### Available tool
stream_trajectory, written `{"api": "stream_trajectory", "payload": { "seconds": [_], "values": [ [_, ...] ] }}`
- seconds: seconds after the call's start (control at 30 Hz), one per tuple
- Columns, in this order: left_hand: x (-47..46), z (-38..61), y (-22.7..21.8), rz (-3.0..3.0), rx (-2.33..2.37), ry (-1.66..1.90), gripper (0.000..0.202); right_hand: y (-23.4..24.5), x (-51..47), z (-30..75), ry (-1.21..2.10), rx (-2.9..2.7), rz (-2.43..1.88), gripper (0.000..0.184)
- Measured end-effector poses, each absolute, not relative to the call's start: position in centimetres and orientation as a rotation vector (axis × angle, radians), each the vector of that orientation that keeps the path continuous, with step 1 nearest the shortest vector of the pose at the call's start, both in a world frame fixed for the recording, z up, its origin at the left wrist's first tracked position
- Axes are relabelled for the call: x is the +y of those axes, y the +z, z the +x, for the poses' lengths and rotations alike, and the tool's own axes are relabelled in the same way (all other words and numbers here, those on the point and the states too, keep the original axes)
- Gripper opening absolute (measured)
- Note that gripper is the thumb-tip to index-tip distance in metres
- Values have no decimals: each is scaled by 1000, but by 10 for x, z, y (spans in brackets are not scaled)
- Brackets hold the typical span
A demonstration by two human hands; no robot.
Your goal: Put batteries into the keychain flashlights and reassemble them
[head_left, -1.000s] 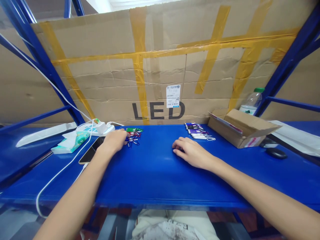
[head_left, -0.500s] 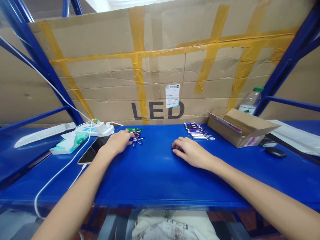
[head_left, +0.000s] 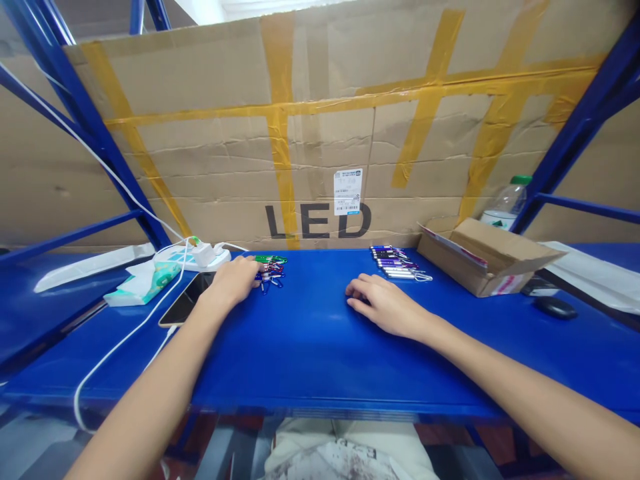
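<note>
My left hand lies at the left ends of a small group of metal tubes with carabiner clips, coloured green, red and blue. Its fingertips are hidden, so I cannot tell whether they grip a tube or only touch it. On the bare blue tabletop rests my right hand, fingers loosely bent, thumb apart from them, nothing visible in it. Just beyond it is a row of similar clip-on tubes, dark, purple and silver, which it does not touch.
Left of my left arm are a phone, a tissue pack and a white power strip with cables. An open cardboard box, a black mouse and a bottle stand right. A large cardboard sheet closes off the back.
My left hand has shifted slightly left against the coloured tubes, and some of their clips lie a little differently. My right hand stays in place; the whole view has moved slightly.
</note>
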State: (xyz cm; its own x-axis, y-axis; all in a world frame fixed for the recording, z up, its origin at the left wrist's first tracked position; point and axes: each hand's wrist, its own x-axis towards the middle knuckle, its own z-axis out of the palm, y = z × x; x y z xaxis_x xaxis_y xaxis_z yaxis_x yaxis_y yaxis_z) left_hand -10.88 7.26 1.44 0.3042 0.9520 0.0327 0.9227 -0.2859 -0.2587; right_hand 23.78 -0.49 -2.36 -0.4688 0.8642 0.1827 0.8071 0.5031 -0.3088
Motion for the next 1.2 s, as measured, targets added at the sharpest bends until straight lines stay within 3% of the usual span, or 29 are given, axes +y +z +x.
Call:
{"api": "stream_trajectory", "payload": {
  "seconds": [0.47,0.67,0.9,1.0,1.2],
  "values": [
    [71,-110,14,-2267,-1779,111,24,-25,4,242,232,-2388,-1427,16],
    [68,-109,14,-2271,-1753,79,30,-27,22,257,99,-2315,-1492,17],
    [60,-83,11,-2575,-1430,-484,38,-21,35,290,-265,-2251,-1957,41],
    [51,-64,-2,-2773,-1267,-675,33,-22,37,300,-262,-2236,-2051,43],
    [43,-42,-28,-3132,-1147,-733,32,-23,38,310,-249,-2268,-2071,38]
  ]
}}
